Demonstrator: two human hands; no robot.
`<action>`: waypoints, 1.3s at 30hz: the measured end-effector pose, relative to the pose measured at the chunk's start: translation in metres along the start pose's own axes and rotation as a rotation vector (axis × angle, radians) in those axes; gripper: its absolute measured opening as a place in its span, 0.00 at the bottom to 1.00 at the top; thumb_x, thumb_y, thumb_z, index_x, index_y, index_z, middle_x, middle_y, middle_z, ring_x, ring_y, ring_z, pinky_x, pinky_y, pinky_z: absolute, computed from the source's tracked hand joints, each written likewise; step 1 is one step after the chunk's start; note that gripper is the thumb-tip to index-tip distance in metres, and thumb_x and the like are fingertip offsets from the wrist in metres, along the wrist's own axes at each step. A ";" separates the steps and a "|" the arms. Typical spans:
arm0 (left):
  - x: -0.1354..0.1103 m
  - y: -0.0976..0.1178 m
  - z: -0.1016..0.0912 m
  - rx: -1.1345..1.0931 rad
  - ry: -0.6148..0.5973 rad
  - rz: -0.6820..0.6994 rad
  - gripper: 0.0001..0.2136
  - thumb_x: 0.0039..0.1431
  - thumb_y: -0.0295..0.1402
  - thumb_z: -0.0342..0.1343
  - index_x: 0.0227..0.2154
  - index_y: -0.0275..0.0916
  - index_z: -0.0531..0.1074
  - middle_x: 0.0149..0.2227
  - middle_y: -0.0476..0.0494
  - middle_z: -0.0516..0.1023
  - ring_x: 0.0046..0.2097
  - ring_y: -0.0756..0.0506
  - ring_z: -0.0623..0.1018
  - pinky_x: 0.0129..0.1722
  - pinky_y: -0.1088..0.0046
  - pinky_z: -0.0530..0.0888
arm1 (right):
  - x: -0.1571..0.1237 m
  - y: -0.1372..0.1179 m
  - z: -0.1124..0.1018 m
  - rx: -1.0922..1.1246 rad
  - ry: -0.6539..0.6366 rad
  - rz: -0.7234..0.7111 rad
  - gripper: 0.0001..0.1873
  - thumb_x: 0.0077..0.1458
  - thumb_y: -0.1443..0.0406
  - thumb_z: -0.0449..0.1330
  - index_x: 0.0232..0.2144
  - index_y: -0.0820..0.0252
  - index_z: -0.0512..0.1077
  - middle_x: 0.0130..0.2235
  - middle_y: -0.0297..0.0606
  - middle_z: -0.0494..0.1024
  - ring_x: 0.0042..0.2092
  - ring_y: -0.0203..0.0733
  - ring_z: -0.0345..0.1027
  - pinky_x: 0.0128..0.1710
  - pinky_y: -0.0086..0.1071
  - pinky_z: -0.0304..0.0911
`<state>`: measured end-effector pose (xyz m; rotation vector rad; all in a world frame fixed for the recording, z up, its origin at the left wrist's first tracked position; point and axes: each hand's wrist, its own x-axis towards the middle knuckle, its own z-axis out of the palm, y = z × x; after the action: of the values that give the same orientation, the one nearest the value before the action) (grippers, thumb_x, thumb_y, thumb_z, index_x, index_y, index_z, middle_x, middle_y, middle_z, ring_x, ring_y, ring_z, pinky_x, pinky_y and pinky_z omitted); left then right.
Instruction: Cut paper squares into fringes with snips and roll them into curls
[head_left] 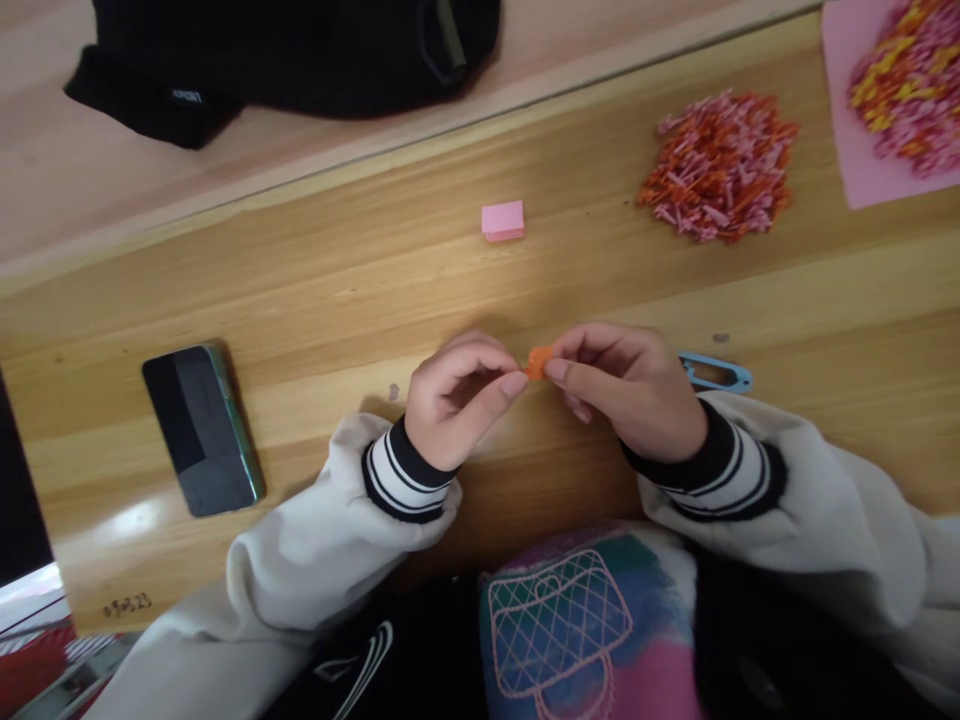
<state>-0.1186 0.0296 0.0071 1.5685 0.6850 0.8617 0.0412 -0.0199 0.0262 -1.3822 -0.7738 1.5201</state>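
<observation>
A small orange piece (pixel 538 362), which looks like paper, is held between my two hands above the table. My right hand (pixel 630 385) pinches it between thumb and fingers on its right side. At its left edge, the thumb and forefinger of my left hand (pixel 465 395) come together on a thin tip of it. Beyond my hands lies a small pink block (pixel 502 220), perhaps a stack of paper slips. Farther right is a heap of small twisted orange and pink pieces (pixel 720 165).
A blue loop-shaped tool (pixel 742 378) lies partly hidden behind my right wrist. At far right, a pink sheet (pixel 859 170) bears another heap of pink, orange and yellow pieces (pixel 911 90). A phone (pixel 202 430) rests at left. Black cloth (pixel 300 55) lies across the far side.
</observation>
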 end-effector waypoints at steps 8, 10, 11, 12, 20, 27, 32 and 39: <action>0.000 0.000 0.001 0.013 0.020 0.012 0.05 0.58 0.28 0.56 0.27 0.36 0.74 0.25 0.47 0.73 0.29 0.51 0.72 0.31 0.74 0.70 | 0.001 0.000 0.001 0.005 0.015 -0.002 0.06 0.45 0.65 0.62 0.22 0.60 0.69 0.15 0.24 0.64 0.15 0.27 0.53 0.12 0.22 0.49; 0.000 0.001 0.001 0.011 0.024 0.009 0.05 0.58 0.27 0.56 0.27 0.36 0.74 0.25 0.47 0.73 0.29 0.51 0.72 0.31 0.74 0.70 | 0.000 0.000 0.001 0.003 0.018 0.001 0.06 0.45 0.65 0.62 0.22 0.60 0.69 0.14 0.24 0.64 0.15 0.27 0.53 0.12 0.22 0.49; 0.000 0.000 0.001 0.005 0.029 0.007 0.06 0.58 0.28 0.56 0.26 0.36 0.74 0.25 0.47 0.73 0.29 0.51 0.72 0.30 0.74 0.70 | 0.000 0.000 0.001 0.001 0.019 0.002 0.06 0.45 0.65 0.62 0.22 0.60 0.69 0.15 0.24 0.64 0.15 0.27 0.53 0.12 0.23 0.49; 0.000 0.000 0.001 -0.003 0.037 0.001 0.06 0.58 0.28 0.56 0.26 0.36 0.74 0.24 0.47 0.73 0.29 0.51 0.72 0.31 0.74 0.70 | 0.000 0.000 0.001 0.000 0.022 0.000 0.06 0.45 0.65 0.62 0.22 0.59 0.69 0.15 0.24 0.64 0.15 0.27 0.53 0.12 0.23 0.49; -0.004 -0.006 0.000 -0.058 0.054 -0.013 0.10 0.61 0.32 0.53 0.27 0.38 0.76 0.26 0.45 0.77 0.31 0.50 0.75 0.33 0.72 0.72 | 0.000 0.002 0.000 -0.018 0.028 -0.030 0.06 0.47 0.64 0.62 0.22 0.58 0.69 0.15 0.24 0.64 0.14 0.27 0.53 0.12 0.23 0.49; -0.003 -0.003 0.000 -0.050 0.035 0.012 0.04 0.57 0.28 0.58 0.31 0.38 0.77 0.27 0.45 0.77 0.31 0.50 0.75 0.31 0.73 0.73 | 0.000 0.002 0.001 0.004 0.039 -0.022 0.05 0.46 0.65 0.61 0.23 0.59 0.70 0.15 0.24 0.65 0.14 0.26 0.53 0.12 0.23 0.49; -0.002 -0.001 0.001 -0.029 0.049 0.018 0.05 0.56 0.26 0.57 0.29 0.37 0.77 0.25 0.46 0.77 0.30 0.51 0.76 0.31 0.74 0.73 | 0.000 0.002 0.000 -0.025 0.030 -0.029 0.06 0.47 0.65 0.61 0.23 0.60 0.69 0.15 0.24 0.64 0.14 0.27 0.54 0.12 0.23 0.49; -0.002 0.000 0.002 -0.026 0.054 0.014 0.06 0.57 0.25 0.56 0.27 0.36 0.77 0.25 0.47 0.77 0.30 0.51 0.76 0.31 0.75 0.73 | 0.000 0.003 0.001 0.014 0.047 -0.035 0.06 0.47 0.65 0.62 0.22 0.60 0.70 0.15 0.24 0.65 0.14 0.26 0.54 0.12 0.23 0.48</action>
<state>-0.1184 0.0273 0.0064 1.5327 0.6991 0.9223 0.0400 -0.0206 0.0239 -1.3829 -0.7533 1.4586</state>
